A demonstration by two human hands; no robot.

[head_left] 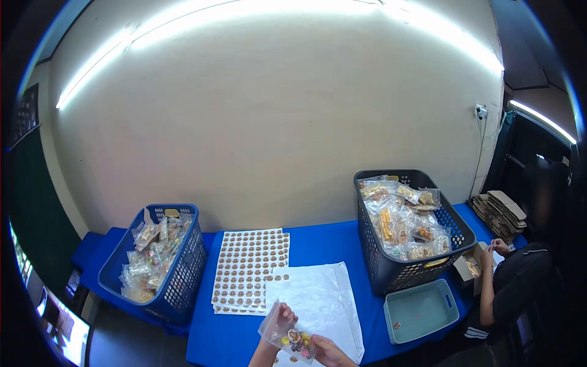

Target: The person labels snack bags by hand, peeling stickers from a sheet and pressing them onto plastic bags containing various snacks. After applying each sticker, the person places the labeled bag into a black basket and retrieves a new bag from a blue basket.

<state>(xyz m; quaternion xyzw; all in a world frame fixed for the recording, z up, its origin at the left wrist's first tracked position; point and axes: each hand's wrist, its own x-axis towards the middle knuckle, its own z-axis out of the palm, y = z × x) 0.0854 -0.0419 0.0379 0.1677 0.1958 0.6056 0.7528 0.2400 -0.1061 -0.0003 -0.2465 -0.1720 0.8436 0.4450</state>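
A small clear plastic bag [286, 340] of colourful sweets is held up over the front of the table. Yellow, pink and dark pieces show inside, and a round brown-and-white sticker [294, 336] is on its face. My left hand [285, 314] is closed on the bag from behind, its fingers partly hidden by the plastic. At the bag's lower right side, my right hand [331, 352] pinches it with the thumb in front, near the sticker. White backing paper [312, 289] lies beneath my hands, next to sheets of round stickers [249, 266].
A blue basket [194, 263] of packed bags stands left; a dark basket [391, 273] of snack bags stands right. In front of that sits a teal tray [422, 330] with a loose sticker. Far right, a co-worker [520, 275] handles a carton [469, 275] near stacked flat cardboard [498, 214].
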